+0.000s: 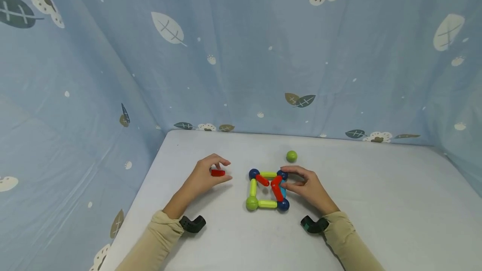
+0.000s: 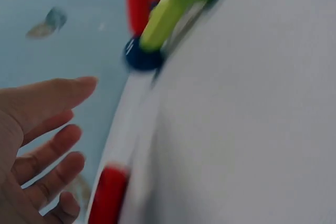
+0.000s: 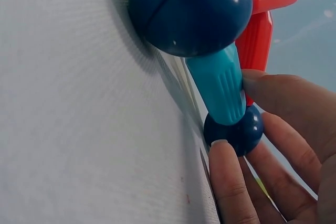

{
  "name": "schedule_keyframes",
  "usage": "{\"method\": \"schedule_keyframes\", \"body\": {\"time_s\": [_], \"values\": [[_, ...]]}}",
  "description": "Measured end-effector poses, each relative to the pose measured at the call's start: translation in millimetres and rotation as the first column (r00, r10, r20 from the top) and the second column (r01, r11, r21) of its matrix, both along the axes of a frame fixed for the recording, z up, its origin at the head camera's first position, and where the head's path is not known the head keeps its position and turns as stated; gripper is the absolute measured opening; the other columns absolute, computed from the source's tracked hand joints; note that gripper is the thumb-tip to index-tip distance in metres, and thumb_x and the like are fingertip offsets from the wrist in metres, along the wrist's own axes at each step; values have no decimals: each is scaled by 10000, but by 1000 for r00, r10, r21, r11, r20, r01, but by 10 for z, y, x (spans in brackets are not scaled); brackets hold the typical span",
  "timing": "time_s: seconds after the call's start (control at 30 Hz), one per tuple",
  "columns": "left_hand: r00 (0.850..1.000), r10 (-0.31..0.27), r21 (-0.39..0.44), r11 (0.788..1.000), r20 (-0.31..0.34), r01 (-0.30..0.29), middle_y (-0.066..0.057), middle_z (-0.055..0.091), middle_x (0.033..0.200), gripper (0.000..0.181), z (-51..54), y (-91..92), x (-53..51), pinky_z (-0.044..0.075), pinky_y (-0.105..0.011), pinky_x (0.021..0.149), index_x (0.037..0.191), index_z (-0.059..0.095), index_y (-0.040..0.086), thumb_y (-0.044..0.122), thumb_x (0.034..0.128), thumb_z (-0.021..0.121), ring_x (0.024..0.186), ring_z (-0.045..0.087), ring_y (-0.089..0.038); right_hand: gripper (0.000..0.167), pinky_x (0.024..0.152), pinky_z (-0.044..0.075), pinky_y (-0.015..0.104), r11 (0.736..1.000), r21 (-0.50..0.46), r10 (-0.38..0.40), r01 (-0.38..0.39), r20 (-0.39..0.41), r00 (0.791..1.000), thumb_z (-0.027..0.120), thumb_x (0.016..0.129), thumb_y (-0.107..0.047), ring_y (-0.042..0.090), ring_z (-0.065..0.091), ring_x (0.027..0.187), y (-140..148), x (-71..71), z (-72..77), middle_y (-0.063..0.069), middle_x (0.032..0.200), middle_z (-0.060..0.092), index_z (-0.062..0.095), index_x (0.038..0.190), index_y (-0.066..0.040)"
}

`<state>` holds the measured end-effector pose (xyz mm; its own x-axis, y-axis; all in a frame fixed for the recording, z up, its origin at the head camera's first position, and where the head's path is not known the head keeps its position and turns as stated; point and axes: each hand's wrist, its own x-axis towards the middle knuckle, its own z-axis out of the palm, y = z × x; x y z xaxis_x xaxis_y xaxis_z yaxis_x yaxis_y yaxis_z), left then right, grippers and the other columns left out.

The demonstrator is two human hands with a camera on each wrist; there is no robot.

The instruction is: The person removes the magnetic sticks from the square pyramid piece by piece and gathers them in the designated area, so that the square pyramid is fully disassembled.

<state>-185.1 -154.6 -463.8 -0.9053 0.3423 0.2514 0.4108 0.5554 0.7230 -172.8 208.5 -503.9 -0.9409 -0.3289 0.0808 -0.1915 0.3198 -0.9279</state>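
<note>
A square toy frame of magnetic rods and balls lies in front of me, with yellow-green rods (image 1: 267,204), a green ball (image 1: 252,203) and navy balls (image 1: 283,205) at its corners. Several red rods (image 1: 277,191) slant up from it. My right hand (image 1: 306,185) holds the frame's right side, thumb by the light-blue rod (image 3: 220,85) and fingers at the far navy ball (image 3: 236,135). To the left, my left hand (image 1: 203,177) hovers with spread fingers near a loose red rod (image 1: 217,173). In the left wrist view that rod lies apart from the fingers.
A loose green ball (image 1: 291,156) sits behind the frame. The white tabletop (image 1: 233,237) meets a blue patterned curtain (image 1: 241,74) at the back and left. Dark wrist devices (image 1: 193,224) show at both sleeves.
</note>
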Motion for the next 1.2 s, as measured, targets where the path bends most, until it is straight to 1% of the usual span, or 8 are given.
{"method": "schedule_keyframes", "body": {"time_s": [0.13, 0.3, 0.4, 0.53, 0.67, 0.8, 1.0, 1.2], "values": [[996, -77, -2, 997, 44, 78, -63, 714, 1137, 394, -11, 254, 94, 553, -361, 812, 1187, 734, 108, 186, 830, 879, 998, 649, -256, 444, 890, 582, 206, 1000, 1, 1, -1, 6, 1000, 830, 887, -225, 320, 640, 1255, -9, -4, 5, 77, 1401, 644, 685, 1306, -195], [992, -115, -24, 993, 49, 116, 20, 694, 1201, 399, -63, 551, 118, 545, -422, 959, 1203, 724, 167, 204, 836, 877, 1153, 613, -212, 449, 881, 589, 218, 1000, -10, -1, 1, 18, 1000, 830, 887, -224, 284, 668, 1218, -2, 31, -18, 97, 1402, 642, 682, 1309, -180], [990, -133, -65, 989, 37, 135, 32, 694, 1219, 387, -58, 692, 106, 522, -431, 1043, 1203, 726, 172, 204, 846, 870, 1206, 592, -183, 452, 885, 589, 222, 1000, -12, 3, -3, 6, 1000, 827, 889, -228, 267, 664, 1225, 1, 43, -32, 97, 1399, 645, 679, 1314, -180], [991, -131, -173, 977, -21, 126, 33, 706, 1192, 340, -20, 816, 91, 526, -418, 1039, 1191, 742, 169, 196, 869, 847, 1189, 603, -176, 445, 887, 589, 223, 1000, -18, 9, -9, -14, 1000, 826, 890, -221, 290, 656, 1239, -7, 34, -24, 95, 1396, 646, 682, 1309, -182], [989, -130, -222, 969, -75, 111, 39, 721, 1138, 249, 10, 864, 79, 539, -384, 987, 1125, 777, 154, 177, 883, 831, 1124, 617, -176, 444, 882, 590, 224, 1000, -12, 9, -10, -22, 1000, 829, 889, -223, 306, 656, 1239, -11, 8, -1, 94, 1394, 649, 685, 1307, -185], [987, -133, -234, 966, -85, 110, 58, 720, 1134, 198, 7, 861, 66, 542, -337, 959, 1084, 787, 159, 192, 893, 826, 1094, 609, -156, 446, 875, 594, 231, 1000, 0, 10, -10, -28, 1000, 829, 889, -228, 296, 662, 1230, -17, -8, 21, 86, 1390, 654, 685, 1309, -189], [992, -106, -236, 968, -67, 87, 79, 723, 1130, 213, -1, 856, 63, 544, -350, 979, 1117, 755, 197, 238, 913, 801, 1105, 623, -137, 440, 879, 593, 229, 1000, 5, 3, -3, -31, 1000, 830, 886, -211, 293, 653, 1242, -17, -9, 30, 70, 1394, 652, 688, 1303, -199], [998, -64, -153, 986, -29, 59, 43, 741, 1132, 216, -5, 841, 70, 563, -371, 987, 1158, 723, 173, 220, 950, 758, 1100, 680, -144, 447, 885, 585, 213, 1000, 23, 1, 0, -25, 1000, 829, 890, -237, 301, 640, 1255, -13, -3, 5, 64, 1395, 655, 686, 1311, -202]]}}
